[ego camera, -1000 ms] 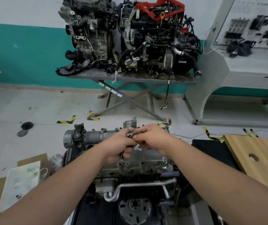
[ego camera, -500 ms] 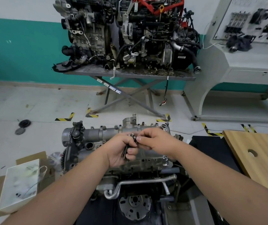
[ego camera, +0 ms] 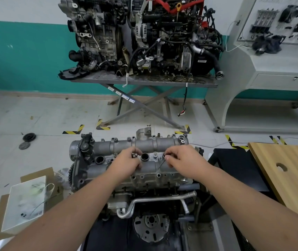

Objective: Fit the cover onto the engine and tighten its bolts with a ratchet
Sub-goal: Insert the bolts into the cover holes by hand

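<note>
The grey cast cover [ego camera: 150, 144] lies along the top of the engine [ego camera: 126, 180] in front of me, with round plug holes and several bolt bosses showing. My left hand [ego camera: 126, 164] grips a small bunch of dark bolts [ego camera: 134, 155] just left of a middle plug hole [ego camera: 145, 157]. My right hand [ego camera: 182, 159] pinches a single long bolt [ego camera: 161, 164], its head at my fingertips and its shank slanting down over the cover near the right plug hole. No ratchet is in view.
A wooden board with a hole [ego camera: 285, 171] and a black mat [ego camera: 238, 169] lie to the right. A white box on cardboard [ego camera: 25, 201] sits at the left. Two more engines stand on a scissor table [ego camera: 144, 81] beyond; a grey display cabinet [ego camera: 271, 69] stands at the right.
My hands were together over the cover, passing a bolt from the bunch. They have now separated: the right hand moved right with one bolt, the left stayed with the rest.
</note>
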Demonstrator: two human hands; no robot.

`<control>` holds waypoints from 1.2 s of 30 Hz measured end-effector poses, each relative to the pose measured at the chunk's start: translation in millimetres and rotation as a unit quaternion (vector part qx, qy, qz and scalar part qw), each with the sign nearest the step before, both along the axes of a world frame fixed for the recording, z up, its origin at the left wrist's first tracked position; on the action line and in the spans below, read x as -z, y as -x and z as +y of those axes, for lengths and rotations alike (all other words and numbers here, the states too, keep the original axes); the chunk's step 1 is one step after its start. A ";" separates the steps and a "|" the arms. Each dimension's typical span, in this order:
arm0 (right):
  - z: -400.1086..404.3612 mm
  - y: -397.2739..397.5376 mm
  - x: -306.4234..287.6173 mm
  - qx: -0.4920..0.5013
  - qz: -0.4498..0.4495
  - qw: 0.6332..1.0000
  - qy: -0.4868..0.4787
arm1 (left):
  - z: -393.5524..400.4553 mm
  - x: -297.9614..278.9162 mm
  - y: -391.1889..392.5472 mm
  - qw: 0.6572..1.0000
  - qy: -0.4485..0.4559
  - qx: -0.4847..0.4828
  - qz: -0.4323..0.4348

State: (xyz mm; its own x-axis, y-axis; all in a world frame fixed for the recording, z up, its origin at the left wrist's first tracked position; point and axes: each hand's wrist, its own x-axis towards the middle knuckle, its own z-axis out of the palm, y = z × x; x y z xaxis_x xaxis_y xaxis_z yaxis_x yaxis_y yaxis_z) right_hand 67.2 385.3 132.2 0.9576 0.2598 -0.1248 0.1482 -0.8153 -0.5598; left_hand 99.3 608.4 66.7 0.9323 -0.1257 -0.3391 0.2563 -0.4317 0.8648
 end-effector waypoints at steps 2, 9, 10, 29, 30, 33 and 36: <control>-1.3 1.6 1.7 -0.055 -0.016 0.996 0.072 | 4.5 8.4 0.4 1.000 -0.025 0.005 -0.009; 0.9 6.5 9.8 -0.127 -0.054 0.980 0.144 | 9.2 18.6 -7.7 0.998 0.025 -0.050 0.016; 1.5 5.7 8.9 -0.117 -0.065 0.983 0.126 | 9.0 19.0 -8.5 0.998 0.025 -0.052 0.019; 17.6 3.0 16.8 -0.180 0.002 0.963 0.203 | 6.2 25.2 -16.8 0.992 0.060 -0.091 0.066; 18.0 1.7 19.0 -0.171 0.017 0.966 0.194 | 6.2 25.0 -16.9 0.992 0.060 -0.092 0.069; 20.8 -1.5 22.2 -0.133 0.045 0.976 0.166 | 6.1 25.1 -17.0 0.991 0.063 -0.091 0.073; 25.7 -5.9 20.2 -0.107 0.046 0.976 0.184 | 5.4 24.5 -17.0 0.991 0.070 -0.093 0.072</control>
State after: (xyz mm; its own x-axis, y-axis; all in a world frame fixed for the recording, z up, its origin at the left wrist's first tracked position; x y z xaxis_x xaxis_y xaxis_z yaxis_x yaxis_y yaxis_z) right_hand 73.1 410.9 112.0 0.8670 0.3741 -0.3292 0.3000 -0.9193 -0.2546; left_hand 116.3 613.8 42.2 0.8874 -0.0110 -0.4608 0.4445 -0.2448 0.8617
